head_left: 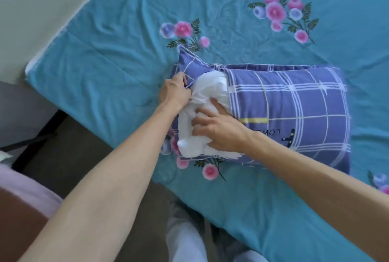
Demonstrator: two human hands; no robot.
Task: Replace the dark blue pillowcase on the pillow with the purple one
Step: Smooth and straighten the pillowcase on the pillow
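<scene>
The left hand (175,91) is closed on the loose flap at the open left end of the purple cotton pillowcase with a white and yellow grid pattern (294,110), pinching the fabric edge between fingers and thumb. The right hand (219,131) lies just to its right, fingers spread and pressed flat on the bare white pillow (202,101), gripping nothing. The two hands are near each other but not touching.

The white pillow bulges out of the case's open left end; the rest of it, to the right, is covered by the purple case. A far-left corner of the case sticks up past the left hand. The pillow lies on a teal bedsheet printed with pink and blue flower sprays (105,61), close to the bed's near edge. Left of the bed is a pale wall (31,8), and below it dark floor (73,145).
</scene>
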